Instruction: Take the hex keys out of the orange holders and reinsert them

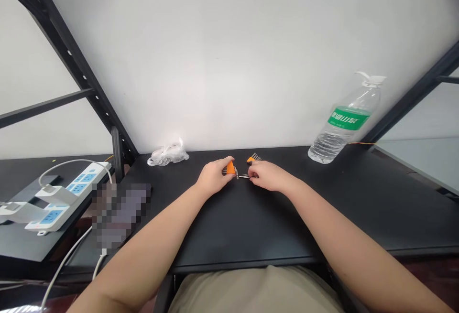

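My left hand [212,177] is closed around a small orange holder [230,167], thumb on the near side and fingers on the far side. Short metal rods, which look like hex keys, stick out of it. Close by on the right, my right hand [270,175] pinches a thin metal hex key [244,176], its tip pointing left toward the holder. Just beyond the right fingers lies a second orange holder [250,160] with a row of several metal rods [256,156]. The curled right fingers hide part of what they grip.
On the black table [229,236], a clear plastic bag [168,153] lies at the back left. A large water bottle [340,122] leans at the back right. To the left are a power strip [77,193] with plugs, white cables and a blurred-out dark object [124,215].
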A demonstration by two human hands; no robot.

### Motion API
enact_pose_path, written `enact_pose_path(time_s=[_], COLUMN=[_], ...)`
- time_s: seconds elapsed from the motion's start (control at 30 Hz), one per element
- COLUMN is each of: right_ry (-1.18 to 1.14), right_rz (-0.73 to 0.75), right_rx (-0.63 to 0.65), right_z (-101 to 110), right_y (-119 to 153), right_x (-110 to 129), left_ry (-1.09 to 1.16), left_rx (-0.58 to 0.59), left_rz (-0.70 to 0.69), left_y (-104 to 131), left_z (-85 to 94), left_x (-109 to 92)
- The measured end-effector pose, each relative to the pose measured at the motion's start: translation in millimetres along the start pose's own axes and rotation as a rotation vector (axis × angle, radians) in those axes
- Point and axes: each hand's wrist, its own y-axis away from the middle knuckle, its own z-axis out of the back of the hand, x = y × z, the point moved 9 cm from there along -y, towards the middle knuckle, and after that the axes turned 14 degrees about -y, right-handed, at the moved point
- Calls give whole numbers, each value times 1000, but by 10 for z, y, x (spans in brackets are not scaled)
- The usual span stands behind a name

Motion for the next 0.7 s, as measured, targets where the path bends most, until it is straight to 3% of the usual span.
enact_pose_path(time_s=[0.1,0.37,0.5,0.7], right_ry=[124,353,319,137], right_rz=[-32,-44,-27,53], right_rx=[50,42,8,-154], right_z=[-60,-90,-66,147], right_y=[7,41,40,56], right_x=[25,194,200,196], left_ry=[18,14,18,-14], left_rx=[17,21,24,36], left_rz=[6,5,-5,-34], left_y=[-1,-4,-3,9], left_z=[-1,-5,-8,1], left_x=[-2,8,-1,-33])
